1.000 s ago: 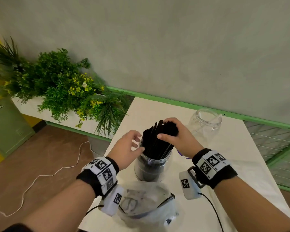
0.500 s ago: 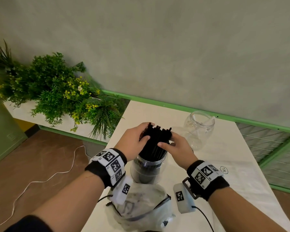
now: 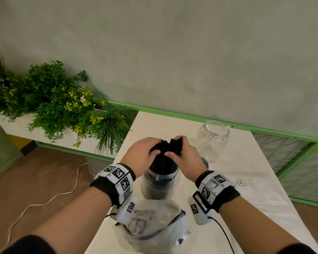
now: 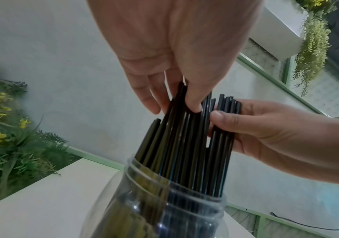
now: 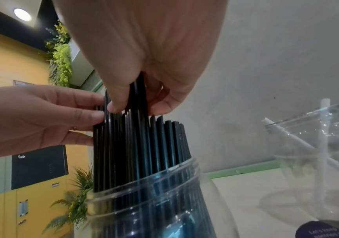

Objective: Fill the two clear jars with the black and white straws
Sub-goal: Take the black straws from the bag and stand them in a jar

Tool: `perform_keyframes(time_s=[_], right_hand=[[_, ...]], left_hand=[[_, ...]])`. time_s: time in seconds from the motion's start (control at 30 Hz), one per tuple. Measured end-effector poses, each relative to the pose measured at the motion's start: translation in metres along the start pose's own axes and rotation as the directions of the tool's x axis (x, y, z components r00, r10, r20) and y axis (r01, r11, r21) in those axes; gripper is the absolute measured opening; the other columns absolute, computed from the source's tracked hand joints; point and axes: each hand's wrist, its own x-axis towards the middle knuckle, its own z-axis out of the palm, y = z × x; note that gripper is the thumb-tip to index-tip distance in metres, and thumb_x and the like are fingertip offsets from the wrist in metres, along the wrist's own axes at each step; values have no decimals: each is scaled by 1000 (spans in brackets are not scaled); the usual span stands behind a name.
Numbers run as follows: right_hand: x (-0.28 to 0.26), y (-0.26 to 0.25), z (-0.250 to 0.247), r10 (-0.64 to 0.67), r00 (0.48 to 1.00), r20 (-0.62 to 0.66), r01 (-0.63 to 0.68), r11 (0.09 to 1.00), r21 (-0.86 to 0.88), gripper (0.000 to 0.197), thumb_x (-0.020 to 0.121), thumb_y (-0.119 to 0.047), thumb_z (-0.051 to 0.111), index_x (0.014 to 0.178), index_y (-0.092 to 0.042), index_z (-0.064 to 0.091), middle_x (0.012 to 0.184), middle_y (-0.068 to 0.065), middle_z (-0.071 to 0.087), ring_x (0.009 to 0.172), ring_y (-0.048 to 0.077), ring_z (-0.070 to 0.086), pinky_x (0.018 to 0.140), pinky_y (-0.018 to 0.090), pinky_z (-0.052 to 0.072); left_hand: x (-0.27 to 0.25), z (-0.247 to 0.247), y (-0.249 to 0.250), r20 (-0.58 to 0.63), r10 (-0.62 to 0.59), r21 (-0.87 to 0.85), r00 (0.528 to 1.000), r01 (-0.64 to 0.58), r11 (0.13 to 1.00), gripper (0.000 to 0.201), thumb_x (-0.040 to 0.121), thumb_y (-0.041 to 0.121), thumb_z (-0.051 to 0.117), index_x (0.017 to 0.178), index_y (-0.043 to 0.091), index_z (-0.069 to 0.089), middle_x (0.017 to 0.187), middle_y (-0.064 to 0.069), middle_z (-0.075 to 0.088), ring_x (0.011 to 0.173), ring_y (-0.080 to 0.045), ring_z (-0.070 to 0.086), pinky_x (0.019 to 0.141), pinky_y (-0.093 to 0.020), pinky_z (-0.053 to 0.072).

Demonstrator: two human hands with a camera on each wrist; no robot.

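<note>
A clear jar (image 3: pixel 159 184) packed with black straws (image 3: pixel 164 158) stands upright at the middle of the white table (image 3: pixel 246 189). My left hand (image 3: pixel 145 153) and right hand (image 3: pixel 181 153) close round the tops of the bundle from either side. In the left wrist view the left hand (image 4: pixel 173 104) pinches some black straws (image 4: pixel 184 145) between thumb and fingers. In the right wrist view the right hand (image 5: pixel 138 103) grips straws (image 5: pixel 144 145) the same way above the jar (image 5: pixel 154 201). A second clear jar (image 3: pixel 212 140) stands to the back right with two white straws (image 5: pixel 323 145) in it.
A crumpled clear plastic bag (image 3: pixel 154 222) lies at the table's near edge, just in front of the jar. A small dark disc (image 3: pixel 206 164) lies by the second jar. Green plants (image 3: pixel 62 107) in a planter stand left of the table; the wall is behind.
My left hand has come from beside the jar up onto the straw tops. Both hands now close round the bundle, which stands more upright.
</note>
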Motion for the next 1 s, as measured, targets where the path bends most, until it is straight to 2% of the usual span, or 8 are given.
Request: perform_keyframes(time_s=[0.13,0.27,0.4,0.5,0.6,0.73,0.8,1.0], right_hand=[[1,2,5,-16,993,120,29,994,-109,43,89,-33,64,121,-19,40,108,5,58,92,18,56,72,21,43],[-2,-1,6,-27,994,104,32,999,-44,43,90,-25,63,126,-22,37,102,4,61,87,17,60,71,20,46],[-10,0,3,-74,994,-76,78,995,54,68,88,-18,65,141,-32,24,101,-8,57,79,2,56,72,7,43],[-13,1,2,-168,978,-127,170,985,7,65,90,-16,65,143,-30,29,123,-6,52,101,-3,50,90,7,39],[-13,4,3,-256,955,-148,244,965,-97,47,91,-13,63,135,-18,47,109,-5,53,88,-13,46,81,-2,32],[-12,7,5,-315,926,-207,301,949,-98,30,92,0,57,121,-7,59,118,3,57,103,-4,48,94,4,33],[-13,6,8,-309,924,-225,305,951,-54,36,93,7,49,125,-7,57,126,2,54,110,0,49,99,8,35],[-6,-4,15,-339,941,-20,338,940,-51,41,98,-31,37,134,-17,52,138,-4,49,129,7,39,111,17,25]], left_hand=[[-2,1,-2,49,65,56,997,-68,996,57,98,33,46,149,33,22,155,8,27,138,-13,30,115,-32,25],[-12,4,-7,12,66,22,998,-67,998,38,95,23,54,133,25,53,133,8,56,120,-10,52,106,-22,36],[-20,9,-14,-110,67,-61,992,-74,995,34,93,17,58,126,23,60,123,10,62,111,-3,55,97,-1,29],[-25,15,-20,-118,93,7,989,-93,996,30,92,17,57,121,18,64,118,5,66,109,-8,57,98,-17,41],[-30,21,-27,-110,157,119,981,-144,982,31,88,27,50,109,15,70,114,4,68,104,-11,53,90,-33,49],[-38,26,-40,-108,-47,2,993,48,999,51,89,43,48,137,26,47,135,8,49,119,-12,43,104,-24,31],[-44,30,-46,-33,-191,-96,981,187,978,60,88,40,59,143,29,37,138,9,45,120,-11,43,104,-28,35],[-49,36,-55,68,-246,-89,967,252,964,44,81,47,59,121,28,64,129,15,56,117,-12,53,103,-32,40]])
